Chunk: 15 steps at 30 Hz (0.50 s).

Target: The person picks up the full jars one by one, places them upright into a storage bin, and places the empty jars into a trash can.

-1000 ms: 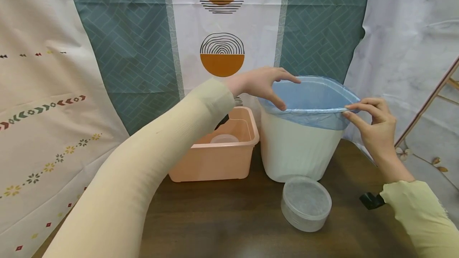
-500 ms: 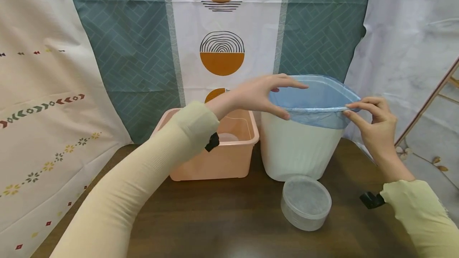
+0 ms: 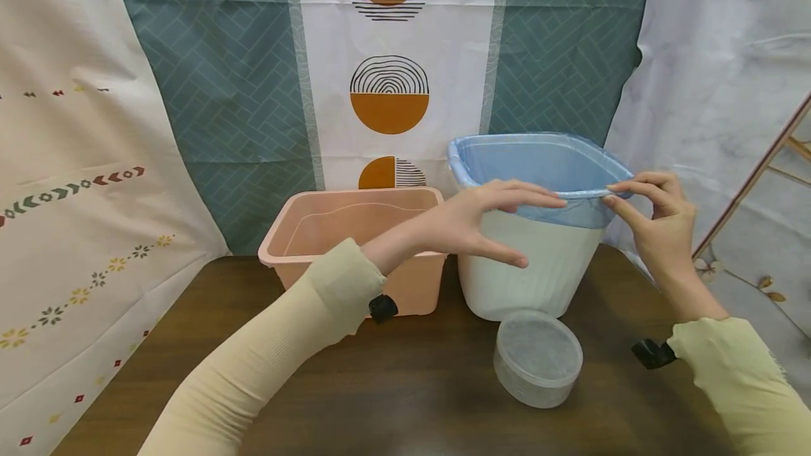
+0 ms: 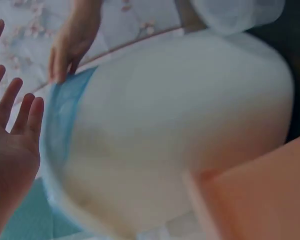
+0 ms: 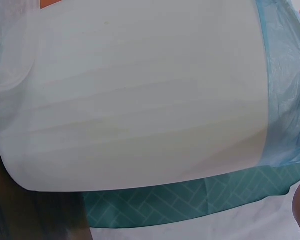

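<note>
A white bin [image 3: 526, 273] lined with a blue bag [image 3: 538, 160] stands at the back of the dark table [image 3: 412, 385]. My right hand [image 3: 613, 195] pinches the bag's folded edge at the bin's right rim. My left hand [image 3: 526, 231] hovers in front of the bin's front rim, fingers spread and straight, holding nothing. In the left wrist view the left fingers [image 4: 15, 125] stand apart from the blue bag [image 4: 65, 120] and white bin [image 4: 180, 130]. The right wrist view shows the bin wall [image 5: 140, 100] and bag edge [image 5: 285, 100] close up.
A pink tub [image 3: 329, 231] sits just left of the bin, touching or nearly touching it. A clear round lidded container [image 3: 537, 357] rests in front of the bin. Patterned cloth hangs behind and to the left. A wooden frame [image 3: 760, 174] leans at the right.
My left hand has left the bin's far-left rim and come down and forward to the front rim. The pink tub is now unhidden. The right hand keeps its pinch.
</note>
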### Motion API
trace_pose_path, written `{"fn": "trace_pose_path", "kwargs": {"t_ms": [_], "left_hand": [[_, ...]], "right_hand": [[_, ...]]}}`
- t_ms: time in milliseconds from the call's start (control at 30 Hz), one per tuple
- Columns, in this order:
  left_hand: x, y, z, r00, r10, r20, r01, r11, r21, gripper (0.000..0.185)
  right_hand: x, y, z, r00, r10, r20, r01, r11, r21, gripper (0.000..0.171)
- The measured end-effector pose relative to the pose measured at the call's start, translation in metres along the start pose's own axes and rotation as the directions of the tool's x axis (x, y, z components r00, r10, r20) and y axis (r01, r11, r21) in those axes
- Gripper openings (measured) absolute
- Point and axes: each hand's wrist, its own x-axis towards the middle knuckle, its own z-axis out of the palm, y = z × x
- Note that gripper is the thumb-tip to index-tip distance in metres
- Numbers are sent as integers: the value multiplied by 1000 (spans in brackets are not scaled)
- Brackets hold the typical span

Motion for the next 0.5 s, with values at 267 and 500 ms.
{"fn": "trace_pose_path", "kwargs": {"t_ms": [267, 500], "left_hand": [[-13, -22, 54, 990, 7, 139, -2, 999, -35, 76], [-20, -48, 95, 985, -54, 161, 63, 997, -50, 78]], "right_hand": [[0, 1, 0, 1000, 6, -4, -6, 1000, -17, 18], [0, 1, 0, 1000, 16, -8, -16, 1000, -8, 18]]}}
